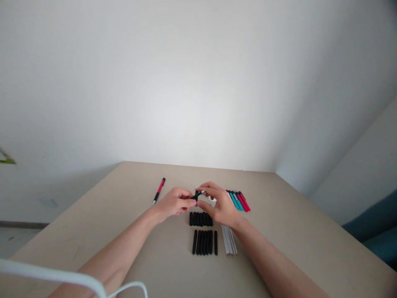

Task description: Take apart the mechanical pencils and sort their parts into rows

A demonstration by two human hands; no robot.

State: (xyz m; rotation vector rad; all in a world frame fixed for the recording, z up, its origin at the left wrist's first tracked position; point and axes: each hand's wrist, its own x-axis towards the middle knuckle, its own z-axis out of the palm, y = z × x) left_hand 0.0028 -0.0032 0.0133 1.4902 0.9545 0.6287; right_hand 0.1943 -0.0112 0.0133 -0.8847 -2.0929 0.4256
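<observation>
My left hand (pixel 175 203) is closed, its thumb and fingers pinching a pen (pixel 197 195) with a black grip section and a silvery tip pointing right. A little red shows beside the left fingertips. Around the silvery tip end curl the fingers of my right hand (pixel 221 205), thumb below; they partly hide it. Just under the hands lies a row of short black tubes (pixel 201 219). Nearer to me is a second row of longer black tubes (pixel 204 242). Thin white refills (pixel 228 240) lie partly beneath my right wrist.
A red and black pen (pixel 159 191) lies alone at the left. Teal barrels (pixel 236 200) and red barrels (pixel 244 201) lie right of my right hand. Behind the table (pixel 139 174) rises a white wall. A white cable (pixel 77 278) crosses the lower left.
</observation>
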